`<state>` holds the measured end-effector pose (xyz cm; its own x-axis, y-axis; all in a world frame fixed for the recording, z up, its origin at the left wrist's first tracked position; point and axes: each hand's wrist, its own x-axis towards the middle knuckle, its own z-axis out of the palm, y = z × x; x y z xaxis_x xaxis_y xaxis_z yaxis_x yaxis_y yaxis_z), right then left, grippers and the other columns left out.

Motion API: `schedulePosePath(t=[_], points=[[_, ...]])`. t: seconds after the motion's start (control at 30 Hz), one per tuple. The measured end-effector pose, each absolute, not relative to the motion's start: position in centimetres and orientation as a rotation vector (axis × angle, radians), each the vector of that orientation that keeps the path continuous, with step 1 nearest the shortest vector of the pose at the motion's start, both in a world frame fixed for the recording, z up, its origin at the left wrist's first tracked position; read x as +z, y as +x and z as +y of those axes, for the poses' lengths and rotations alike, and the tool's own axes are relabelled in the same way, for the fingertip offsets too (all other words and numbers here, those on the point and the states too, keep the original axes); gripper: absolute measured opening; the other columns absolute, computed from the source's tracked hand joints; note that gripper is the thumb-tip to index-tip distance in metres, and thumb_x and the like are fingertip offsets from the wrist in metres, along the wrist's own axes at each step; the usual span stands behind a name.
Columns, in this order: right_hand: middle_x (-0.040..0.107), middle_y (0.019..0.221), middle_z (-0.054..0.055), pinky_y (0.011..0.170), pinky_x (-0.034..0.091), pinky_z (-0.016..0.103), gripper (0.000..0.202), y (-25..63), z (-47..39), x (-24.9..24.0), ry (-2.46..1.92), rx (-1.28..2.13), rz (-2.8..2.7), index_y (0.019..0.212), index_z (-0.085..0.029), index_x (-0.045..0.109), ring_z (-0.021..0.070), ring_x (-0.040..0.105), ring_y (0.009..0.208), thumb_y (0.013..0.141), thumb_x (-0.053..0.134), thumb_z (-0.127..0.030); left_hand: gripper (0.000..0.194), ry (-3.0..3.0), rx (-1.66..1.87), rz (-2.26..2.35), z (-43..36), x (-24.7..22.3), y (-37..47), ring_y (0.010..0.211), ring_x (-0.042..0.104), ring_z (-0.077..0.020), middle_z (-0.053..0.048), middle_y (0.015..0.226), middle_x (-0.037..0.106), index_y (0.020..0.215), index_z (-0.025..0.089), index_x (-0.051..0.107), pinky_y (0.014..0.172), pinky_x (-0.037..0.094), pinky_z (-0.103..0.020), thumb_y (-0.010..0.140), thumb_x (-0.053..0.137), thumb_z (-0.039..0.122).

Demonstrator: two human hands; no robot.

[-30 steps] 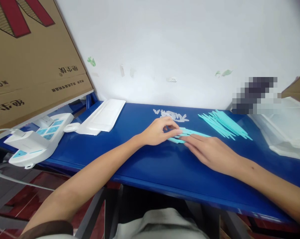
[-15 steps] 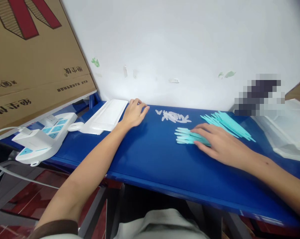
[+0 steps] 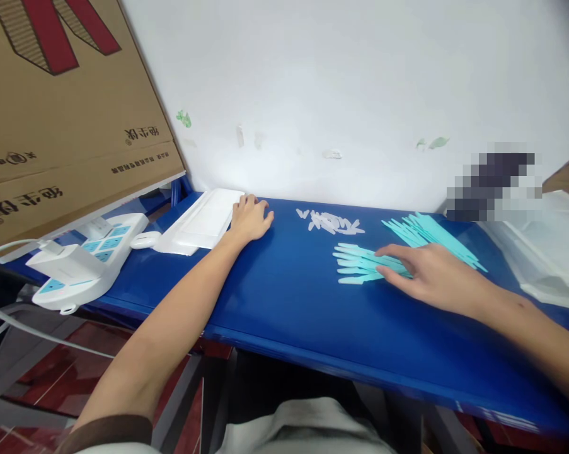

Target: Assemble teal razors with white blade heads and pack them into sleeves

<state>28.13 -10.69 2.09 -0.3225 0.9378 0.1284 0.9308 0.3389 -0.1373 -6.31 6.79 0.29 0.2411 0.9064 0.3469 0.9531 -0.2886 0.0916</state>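
My left hand (image 3: 249, 217) rests on the blue table (image 3: 284, 296) at the right edge of a flat white packet stack (image 3: 201, 221), fingers touching it. My right hand (image 3: 430, 274) lies flat on a small bunch of teal strips (image 3: 360, 261), pressing them to the table. A larger loose pile of teal strips (image 3: 430, 233) lies just behind that hand. Small white peeled pieces (image 3: 331, 222) are scattered between the two hands near the wall.
A white power strip with a plugged adapter (image 3: 76, 261) sits at the table's left end under a leaning cardboard box (image 3: 62, 113). Clear plastic bags (image 3: 549, 246) lie at the right. The white wall (image 3: 341, 94) closes the back.
My left hand left the teal strips and moved left to the white packet stack. My right hand slid a little to the right, staying on the strips.
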Motion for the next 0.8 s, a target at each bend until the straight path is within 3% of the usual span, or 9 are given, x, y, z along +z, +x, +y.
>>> schedulePosePath(t=[0.1,0.17,0.23,0.33,0.47,0.63,0.73,0.8], points=[[0.075,0.11,0.014,0.078,0.057,0.045,0.054,28.7,-10.3,1.5,-1.525,-0.12,-2.499,0.134,-0.019,0.069,0.0315,0.073,0.093,0.097,0.049,-0.053,0.058,-2.199,-0.417,-1.938,7.2,0.5,-7.9,0.151,0.028,-0.049,-0.023,0.158,0.043,0.145,0.017,0.06,0.119,0.023,-0.068,0.099,0.045,0.048],[0.063,0.143,0.016,0.095,0.055,0.054,0.053,29.1,-10.1,1.1,-1.444,-0.197,-2.558,0.138,-0.02,0.066,0.0377,0.066,0.121,0.093,0.055,-0.046,0.067,-2.101,-0.346,-2.067,7.7,0.6,-9.2,0.157,0.01,-0.0546,-0.024,0.168,0.028,0.151,0.016,0.053,0.119,0.012,-0.075,0.096,0.047,0.053],[0.055,0.155,0.017,0.101,0.053,0.059,0.055,29.4,-10.0,0.8,-1.457,-0.178,-2.58,0.141,-0.019,0.062,0.0405,0.06,0.131,0.091,0.056,-0.041,0.077,-2.027,-0.281,-2.225,8.3,0.7,-10.5,0.156,0.002,-0.0597,-0.024,0.173,0.017,0.156,0.017,0.047,0.116,0.009,-0.08,0.091,0.051,0.06],[0.062,0.147,0.019,0.095,0.057,0.055,0.061,29.5,-10.0,0.7,-1.583,-0.044,-2.552,0.148,-0.016,0.053,0.039,0.066,0.125,0.092,0.053,-0.04,0.09,-1.971,-0.276,-2.427,9.0,0.8,-11.6,0.153,0.013,-0.063,-0.026,0.174,0.008,0.162,0.02,0.036,0.115,0.015,-0.079,0.087,0.055,0.066],[0.065,0.142,0.018,0.093,0.059,0.049,0.065,29.7,-9.9,1.1,-1.626,0.049,-2.567,0.155,-0.017,0.046,0.0366,0.066,0.125,0.094,0.05,-0.036,0.092,-1.985,-0.324,-2.434,9.3,0.8,-12.1,0.153,0.024,-0.0562,-0.027,0.173,0.011,0.165,0.021,0.027,0.119,0.02,-0.072,0.086,0.058,0.058],[0.064,0.138,0.018,0.092,0.058,0.047,0.058,29.7,-10.0,1.4,-1.616,0.086,-2.67,0.149,-0.019,0.054,0.0359,0.064,0.126,0.092,0.046,-0.027,0.093,-1.98,-0.422,-2.333,8.3,2.0,-11.9,0.15,0.025,-0.0561,-0.03,0.164,0.031,0.162,0.018,0.034,0.115,0.023,-0.074,0.08,0.065,0.05],[0.068,0.122,0.014,0.086,0.057,0.045,0.041,29.4,-10.1,1.4,-1.583,0.126,-2.669,0.128,-0.022,0.063,0.0318,0.068,0.109,0.09,0.047,-0.023,0.091,-2.001,-0.779,-2.196,7.2,3.8,-10.6,0.145,0.036,-0.0528,-0.027,0.154,0.047,0.161,0.02,0.033,0.114,0.03,-0.072,0.082,0.065,0.051],[0.069,0.113,0.013,0.082,0.056,0.044,0.032,29.3,-10.1,1.2,-1.566,0.113,-2.676,0.117,-0.023,0.063,0.0307,0.068,0.101,0.089,0.048,-0.021,0.081,-2.124,-1.162,-2.064,6.5,4.9,-9.1,0.139,0.048,-0.0444,-0.019,0.145,0.056,0.158,0.024,0.036,0.112,0.041,-0.063,0.087,0.06,0.054]])
